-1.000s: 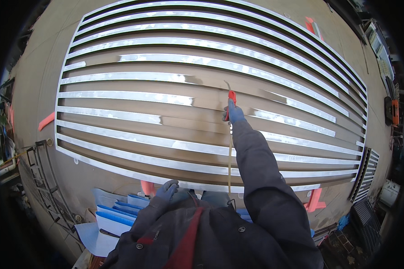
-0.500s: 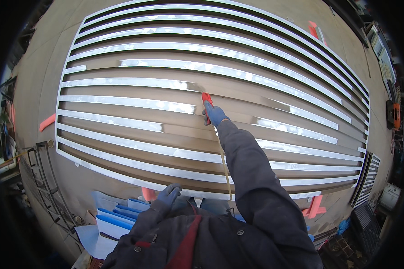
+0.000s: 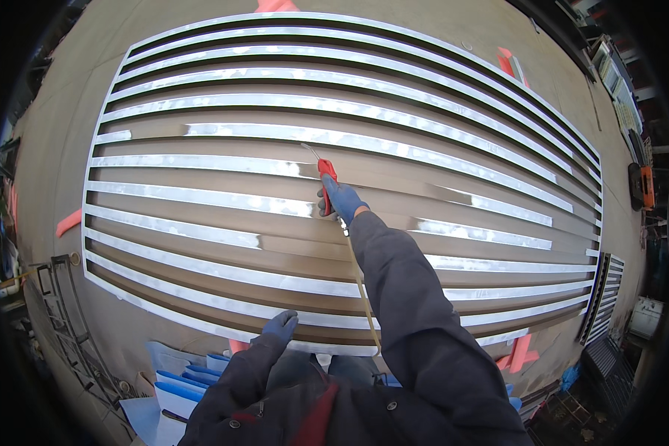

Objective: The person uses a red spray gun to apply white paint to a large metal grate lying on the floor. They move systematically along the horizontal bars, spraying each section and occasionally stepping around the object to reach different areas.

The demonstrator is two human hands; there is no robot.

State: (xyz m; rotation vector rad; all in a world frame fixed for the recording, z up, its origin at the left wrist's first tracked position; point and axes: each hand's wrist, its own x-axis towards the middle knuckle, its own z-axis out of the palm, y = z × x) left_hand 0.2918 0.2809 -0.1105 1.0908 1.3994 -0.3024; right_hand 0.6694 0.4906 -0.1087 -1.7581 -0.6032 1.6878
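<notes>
A large slatted metal frame [image 3: 223,195] lies flat in front of me, its slats partly bright white-silver and partly dull brown-grey. Over its middle my right hand [image 3: 342,198], in a blue glove, is wrapped round a red air blow gun [image 3: 326,171]. The gun's thin bent metal nozzle points away and to the left, over the slats. From its handle a yellowish hose [image 3: 361,286] runs back toward my body. My left hand [image 3: 281,325], also gloved, hovers by the frame's near edge with fingers curled and nothing visible in them.
Red supports [image 3: 519,353] stick out around the frame's edges. Blue and white sheets [image 3: 177,390] stand at the near left, beside a dark metal rack [image 3: 70,312]. A smaller slatted piece [image 3: 609,297] lies to the right, and an orange-black object [image 3: 641,186] sits farther right.
My view has shifted, so the frame sits lower in the picture. The blow gun has moved slightly left along the slats, its nozzle now tipped more to the left. My left hand stays curled.
</notes>
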